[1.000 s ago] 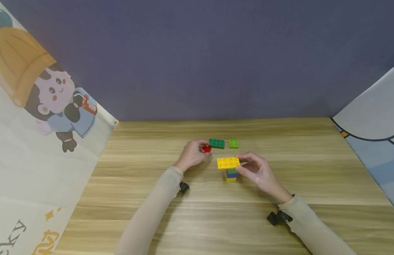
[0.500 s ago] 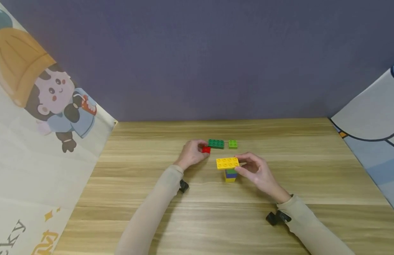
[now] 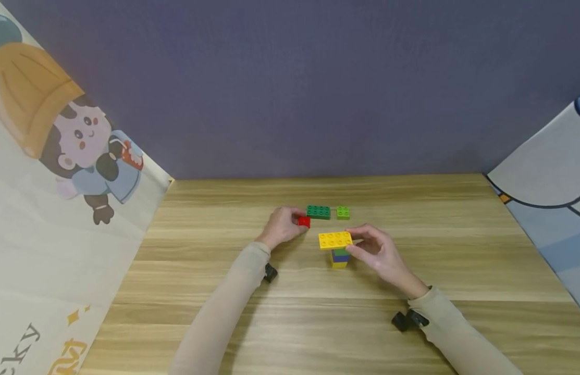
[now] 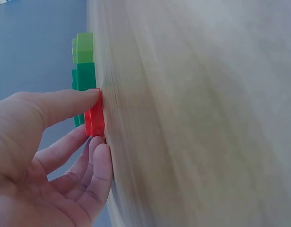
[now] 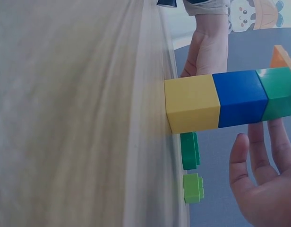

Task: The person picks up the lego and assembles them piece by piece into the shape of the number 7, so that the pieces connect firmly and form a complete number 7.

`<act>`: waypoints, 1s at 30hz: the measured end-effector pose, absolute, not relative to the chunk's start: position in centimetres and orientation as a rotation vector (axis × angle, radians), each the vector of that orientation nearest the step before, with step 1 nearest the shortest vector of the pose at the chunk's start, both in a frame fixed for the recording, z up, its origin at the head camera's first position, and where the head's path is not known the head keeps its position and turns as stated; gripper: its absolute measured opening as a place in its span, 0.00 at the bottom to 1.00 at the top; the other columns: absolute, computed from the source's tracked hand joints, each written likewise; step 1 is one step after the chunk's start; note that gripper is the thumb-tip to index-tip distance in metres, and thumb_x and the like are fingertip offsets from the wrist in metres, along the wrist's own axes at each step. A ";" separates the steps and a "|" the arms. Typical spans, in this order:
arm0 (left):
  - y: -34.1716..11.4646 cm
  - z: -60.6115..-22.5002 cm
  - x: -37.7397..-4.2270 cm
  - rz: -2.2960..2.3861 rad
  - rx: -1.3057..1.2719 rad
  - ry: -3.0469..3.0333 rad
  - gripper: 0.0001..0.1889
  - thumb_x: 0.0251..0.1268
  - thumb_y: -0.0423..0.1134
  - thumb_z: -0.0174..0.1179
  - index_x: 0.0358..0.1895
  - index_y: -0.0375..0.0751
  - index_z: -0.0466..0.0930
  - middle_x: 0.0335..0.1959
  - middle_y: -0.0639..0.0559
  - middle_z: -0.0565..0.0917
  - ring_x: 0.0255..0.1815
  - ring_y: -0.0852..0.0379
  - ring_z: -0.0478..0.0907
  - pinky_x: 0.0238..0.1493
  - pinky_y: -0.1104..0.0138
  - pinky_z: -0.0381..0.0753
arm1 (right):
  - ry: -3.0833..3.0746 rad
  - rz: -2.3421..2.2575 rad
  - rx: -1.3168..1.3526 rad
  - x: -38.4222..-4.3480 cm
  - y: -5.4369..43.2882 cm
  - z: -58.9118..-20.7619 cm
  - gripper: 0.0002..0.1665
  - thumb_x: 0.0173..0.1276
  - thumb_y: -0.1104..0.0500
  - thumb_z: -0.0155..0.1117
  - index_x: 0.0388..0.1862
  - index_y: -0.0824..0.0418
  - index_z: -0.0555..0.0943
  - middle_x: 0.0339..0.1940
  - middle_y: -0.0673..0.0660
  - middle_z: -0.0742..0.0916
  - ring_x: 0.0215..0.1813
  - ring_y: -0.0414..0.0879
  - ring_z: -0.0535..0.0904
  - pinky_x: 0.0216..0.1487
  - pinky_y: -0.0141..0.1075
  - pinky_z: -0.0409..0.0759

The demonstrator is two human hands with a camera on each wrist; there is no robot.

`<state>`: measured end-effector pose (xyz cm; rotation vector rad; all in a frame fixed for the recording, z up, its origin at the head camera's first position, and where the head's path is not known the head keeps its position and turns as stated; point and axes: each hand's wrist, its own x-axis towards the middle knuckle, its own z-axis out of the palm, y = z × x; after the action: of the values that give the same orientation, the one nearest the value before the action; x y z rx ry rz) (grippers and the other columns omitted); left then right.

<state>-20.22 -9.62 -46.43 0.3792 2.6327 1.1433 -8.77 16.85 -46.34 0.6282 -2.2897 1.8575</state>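
Note:
My left hand (image 3: 281,227) pinches a small red brick (image 3: 304,222) low at the table; in the left wrist view the thumb lies across one end of that brick (image 4: 97,118). In front of my right hand (image 3: 382,256) stands an upright stack: a yellow brick (image 5: 192,105) at the bottom, a blue brick (image 5: 242,99) above it, then a green brick (image 5: 279,93). On top lies a wide yellow eight-stud brick (image 3: 335,240), jutting out to the left. My right thumb and a finger pinch its right end. The right wrist view cuts off that grip.
Behind the red brick sits a dark green eight-stud brick (image 3: 318,212), with a lime green four-stud brick (image 3: 343,212) to its right. The wooden table (image 3: 214,312) runs back to a dark blue-grey panel (image 3: 327,104). Printed cloths hang at both sides.
The red brick has shifted slightly toward me in my left hand and shows more of its top. My right hand and the stack have stayed in place.

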 end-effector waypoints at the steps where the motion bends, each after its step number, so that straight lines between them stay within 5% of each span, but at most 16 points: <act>1: -9.6 -46.4 -20.2 1.144 0.379 2.632 0.23 0.63 0.34 0.75 0.62 0.37 0.86 0.52 0.42 0.90 0.47 0.52 0.85 0.52 0.61 0.87 | -2.287 1.858 0.631 -8.8 16.9 -46.4 0.19 0.70 0.76 0.68 0.58 0.72 0.81 0.55 0.37 0.88 0.52 0.35 0.85 0.52 0.28 0.86; 30: -10.2 -46.5 -20.6 1.134 0.421 2.638 0.20 0.67 0.39 0.73 0.61 0.42 0.87 0.50 0.46 0.89 0.46 0.53 0.84 0.48 0.63 0.86 | -2.235 1.888 0.690 -9.8 17.3 -46.8 0.19 0.68 0.78 0.67 0.58 0.73 0.81 0.55 0.40 0.89 0.53 0.36 0.85 0.52 0.28 0.86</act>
<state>-20.57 -10.19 -46.53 0.4206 2.6378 1.1336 -9.81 17.33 -46.80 0.6903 -2.2348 1.8881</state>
